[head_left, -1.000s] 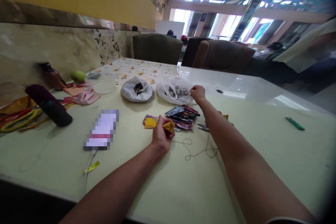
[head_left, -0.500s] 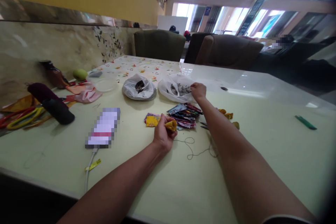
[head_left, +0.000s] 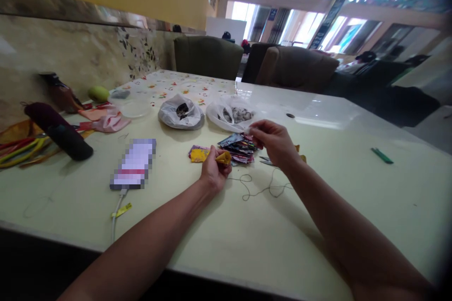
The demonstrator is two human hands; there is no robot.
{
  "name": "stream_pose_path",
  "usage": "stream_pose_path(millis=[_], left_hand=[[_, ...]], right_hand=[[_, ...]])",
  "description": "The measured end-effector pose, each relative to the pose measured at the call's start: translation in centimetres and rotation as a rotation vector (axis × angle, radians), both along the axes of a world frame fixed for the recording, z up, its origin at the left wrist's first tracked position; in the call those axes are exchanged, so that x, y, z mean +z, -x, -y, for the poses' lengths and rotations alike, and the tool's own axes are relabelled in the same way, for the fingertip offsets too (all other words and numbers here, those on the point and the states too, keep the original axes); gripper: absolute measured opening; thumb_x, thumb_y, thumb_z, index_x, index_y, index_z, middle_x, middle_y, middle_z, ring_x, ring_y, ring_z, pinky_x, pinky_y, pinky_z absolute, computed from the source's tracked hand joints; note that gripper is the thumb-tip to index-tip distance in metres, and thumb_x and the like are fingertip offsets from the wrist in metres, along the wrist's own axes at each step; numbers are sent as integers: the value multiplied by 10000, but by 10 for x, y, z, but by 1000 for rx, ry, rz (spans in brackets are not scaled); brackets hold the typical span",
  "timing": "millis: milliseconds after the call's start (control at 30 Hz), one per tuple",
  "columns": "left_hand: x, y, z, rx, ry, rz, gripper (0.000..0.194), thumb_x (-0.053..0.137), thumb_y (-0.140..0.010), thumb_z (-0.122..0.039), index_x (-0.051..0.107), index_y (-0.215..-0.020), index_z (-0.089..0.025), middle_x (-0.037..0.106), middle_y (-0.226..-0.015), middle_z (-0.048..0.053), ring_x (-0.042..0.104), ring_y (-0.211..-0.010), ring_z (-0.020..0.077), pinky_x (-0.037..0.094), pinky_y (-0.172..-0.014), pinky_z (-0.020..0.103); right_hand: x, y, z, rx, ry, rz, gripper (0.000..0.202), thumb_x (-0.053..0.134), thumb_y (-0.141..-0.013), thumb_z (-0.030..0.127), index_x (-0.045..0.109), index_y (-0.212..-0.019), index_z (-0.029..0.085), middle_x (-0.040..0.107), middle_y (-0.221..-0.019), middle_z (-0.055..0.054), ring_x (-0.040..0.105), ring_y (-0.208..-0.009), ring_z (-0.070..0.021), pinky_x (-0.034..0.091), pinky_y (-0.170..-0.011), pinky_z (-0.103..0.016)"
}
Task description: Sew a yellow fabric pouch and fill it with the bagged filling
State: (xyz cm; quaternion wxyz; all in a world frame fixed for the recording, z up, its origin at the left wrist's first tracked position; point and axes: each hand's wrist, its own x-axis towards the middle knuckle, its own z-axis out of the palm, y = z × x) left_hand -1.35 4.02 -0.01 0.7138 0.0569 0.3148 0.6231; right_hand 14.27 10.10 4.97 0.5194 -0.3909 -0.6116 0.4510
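Observation:
My left hand (head_left: 213, 171) is closed around a small yellow cloth pouch (head_left: 223, 158) whose rolled mouth faces right. My right hand (head_left: 273, 141) is pinched in the air, with a small whitish tuft (head_left: 248, 130) at its fingertips, blurred at the edges. Just beyond it lies a white plastic bag (head_left: 226, 122) of grey fluffy clumps (head_left: 242, 114). Under the right hand, a stack of colourful patterned cloth pieces (head_left: 237, 148) rests on the table. Scissors (head_left: 266, 161) poke out beside the stack, partly hidden by my right hand. A loose dark thread (head_left: 252, 193) curls in front.
Another white bag (head_left: 169, 117) with dark bits stands left of the first. A phone (head_left: 134, 162) on a cable lies at left, near a dark cylindrical case (head_left: 58, 129), pink cloth (head_left: 113, 120) and a green fruit (head_left: 98, 94). A green cutter (head_left: 382, 155) lies at right.
My right hand has come back from the bag of grey clumps towards me, now with a whitish tuft in its pinch. My left hand still holds the yellow pouch. The view has shifted slightly.

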Motion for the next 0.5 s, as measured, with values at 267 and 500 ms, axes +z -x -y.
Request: stream_pose_path(millis=[267, 500], left_hand=[[0, -7, 6, -31, 1, -47, 443, 388, -1047, -436, 525, -734, -154, 520, -555, 0, 420, -400, 69, 259, -377, 170], [0, -8, 7, -21, -13, -105, 502, 358, -1053, -451, 555, -714, -138, 508, -533, -3, 405, -392, 61, 266, -379, 169]], right_hand=[[-9, 18, 66, 51, -284, 359, 45, 668, -854, 231, 699, -862, 199, 655, -752, -5, 572, -646, -131, 461, -614, -272], [-18, 21, 71, -12, -569, 691, 215, 547, -923, 134, 631, -734, 190, 593, -794, -42, 574, -708, -149, 440, -662, -261]])
